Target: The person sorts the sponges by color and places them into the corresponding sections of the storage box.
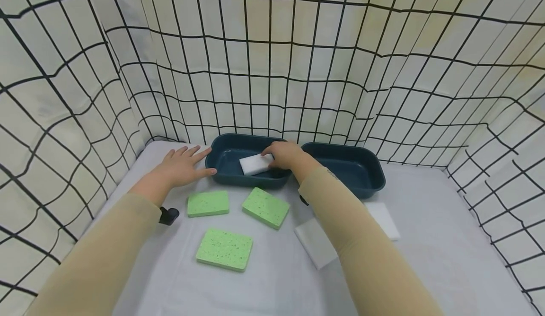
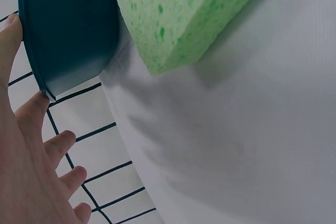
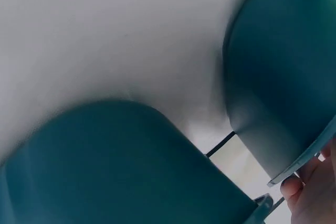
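Observation:
Inside the left dark teal bin (image 1: 242, 180), my right hand (image 1: 287, 156) holds a white sponge (image 1: 252, 165) between thumb and fingers. My left hand (image 1: 180, 168) has its fingers spread at the bin's left end; the left wrist view shows its thumb and index fingertip touching the rim (image 2: 31, 61). In the right wrist view the right hand (image 3: 315, 187) reaches over the bin's edge, and the white sponge is hidden there. Three speckled green sponges lie in front of the bin: one at left (image 1: 208, 204), one at right (image 1: 266, 208), one nearer me (image 1: 224, 250).
A second teal bin (image 1: 376, 174) stands to the right, partly behind the right forearm. Two white sponges, one nearer (image 1: 312, 240) and one farther right (image 1: 385, 221), lie partly covered by that arm. Black wire grid (image 1: 272, 77) encloses the white-covered table's back and sides.

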A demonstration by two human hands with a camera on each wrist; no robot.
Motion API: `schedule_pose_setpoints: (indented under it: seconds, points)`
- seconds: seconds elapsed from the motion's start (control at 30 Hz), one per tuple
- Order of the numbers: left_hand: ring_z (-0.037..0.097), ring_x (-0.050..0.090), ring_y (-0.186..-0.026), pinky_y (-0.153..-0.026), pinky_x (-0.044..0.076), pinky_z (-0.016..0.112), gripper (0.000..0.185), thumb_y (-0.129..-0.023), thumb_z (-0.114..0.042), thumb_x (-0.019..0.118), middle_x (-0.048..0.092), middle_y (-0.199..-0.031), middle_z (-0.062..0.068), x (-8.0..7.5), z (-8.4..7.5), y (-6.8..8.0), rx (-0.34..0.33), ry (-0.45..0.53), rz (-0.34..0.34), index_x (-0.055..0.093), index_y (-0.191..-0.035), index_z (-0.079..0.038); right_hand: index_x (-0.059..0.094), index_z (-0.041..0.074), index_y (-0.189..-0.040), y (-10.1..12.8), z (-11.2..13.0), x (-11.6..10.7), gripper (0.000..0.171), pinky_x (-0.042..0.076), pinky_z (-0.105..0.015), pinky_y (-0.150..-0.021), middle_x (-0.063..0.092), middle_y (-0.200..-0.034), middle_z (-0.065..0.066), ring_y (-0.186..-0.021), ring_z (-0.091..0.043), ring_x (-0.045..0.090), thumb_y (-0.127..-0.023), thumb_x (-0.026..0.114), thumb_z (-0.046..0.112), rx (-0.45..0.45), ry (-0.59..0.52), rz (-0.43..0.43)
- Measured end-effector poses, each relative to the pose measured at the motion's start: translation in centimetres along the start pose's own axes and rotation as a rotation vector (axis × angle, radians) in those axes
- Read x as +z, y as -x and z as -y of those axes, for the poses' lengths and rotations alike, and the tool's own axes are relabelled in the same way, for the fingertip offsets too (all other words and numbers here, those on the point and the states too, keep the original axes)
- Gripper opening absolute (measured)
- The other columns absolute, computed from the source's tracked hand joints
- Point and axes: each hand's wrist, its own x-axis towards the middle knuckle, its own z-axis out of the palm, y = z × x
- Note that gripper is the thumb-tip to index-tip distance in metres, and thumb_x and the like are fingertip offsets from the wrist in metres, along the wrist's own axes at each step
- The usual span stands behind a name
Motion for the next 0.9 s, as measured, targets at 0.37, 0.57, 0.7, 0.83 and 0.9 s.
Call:
schedule_pose_setpoints:
  seconds: [0.37,0.57,0.7,0.83,0.9]
  points:
    - [0.054,0.008,-0.145,-0.114,0.001,0.069,0.097,-0.089,-0.081,0.033,0.012,-0.162,0.026,-0.2,-0.2,-0.5,0.02,0.006,0.002,0.014,-0.161,-0.018,0.056,0.031,-0.142,0.4,-0.5,-0.7,0.052,0.04,-0.043,-0.109,0.051,-0.145,0.0,-0.131,-0.022,0.049,-0.093,0.07,0.04,-0.037,-0.063,-0.061]
    - [0.055,0.007,-0.144,-0.113,0.001,0.07,0.098,-0.089,-0.081,0.032,0.013,-0.161,0.027,-0.2,-0.3,-0.5,0.024,0.025,0.004,0.014,-0.161,-0.017,0.054,0.029,-0.144,1.4,-0.7,-1.5,0.054,0.04,-0.045,-0.109,0.046,-0.15,-0.003,-0.135,-0.024,0.046,-0.093,0.07,0.04,-0.075,-0.138,-0.092]
    - [0.055,0.008,-0.144,-0.113,0.001,0.07,0.097,-0.091,-0.08,0.033,0.013,-0.161,0.028,-0.1,-0.3,-0.5,0.023,0.027,0.007,0.014,-0.161,-0.015,0.054,0.03,-0.144,2.2,-0.7,-1.8,0.056,0.037,-0.046,-0.111,0.044,-0.152,-0.002,-0.138,-0.024,0.042,-0.092,0.071,0.042,-0.072,-0.19,-0.12]
    - [0.056,0.009,-0.143,-0.113,0.003,0.071,0.095,-0.093,-0.077,0.034,0.014,-0.16,0.028,0.1,-0.4,-0.4,0.016,0.027,0.002,0.014,-0.16,-0.014,0.053,0.032,-0.144,3.3,-0.7,-2.0,0.057,0.033,-0.047,-0.115,0.042,-0.154,-0.002,-0.142,-0.024,0.037,-0.092,0.071,0.042,-0.073,-0.228,-0.136]
    - [0.056,0.01,-0.143,-0.113,0.003,0.071,0.095,-0.092,-0.078,0.033,0.015,-0.16,0.029,0.1,-0.5,-0.4,0.014,0.027,-0.001,0.014,-0.16,-0.013,0.053,0.031,-0.145,3.9,-0.8,-2.0,0.058,0.032,-0.048,-0.115,0.042,-0.154,-0.003,-0.143,-0.025,0.036,-0.091,0.072,0.041,-0.082,-0.238,-0.14]
